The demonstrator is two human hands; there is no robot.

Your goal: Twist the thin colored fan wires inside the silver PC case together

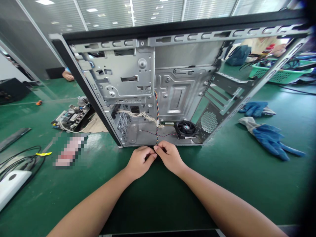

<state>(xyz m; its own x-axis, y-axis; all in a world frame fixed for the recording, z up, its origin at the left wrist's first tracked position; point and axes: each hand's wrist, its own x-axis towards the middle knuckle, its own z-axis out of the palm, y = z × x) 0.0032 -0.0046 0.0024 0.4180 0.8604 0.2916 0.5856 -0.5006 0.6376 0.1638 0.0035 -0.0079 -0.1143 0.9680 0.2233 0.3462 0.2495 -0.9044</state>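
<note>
While you work at the open edge of the computer case [190, 54], the multicoloured cable [157, 112] hangs from beneath the drive bay [125, 72] down to your fingertips. Right hand [170, 156]: thumb and fingers pinched on its lower end. Left hand [142, 161]: fingers curled close beside; whether they grip it, you cannot tell from here. Risks, as judged: a hard pull could strain the cable's hidden upper end; a sideways sweep could snag the pale wires [133, 114] or drag the thin lead crossing toward the fan [186, 127].

Bright, with blurred dark right edge
</note>
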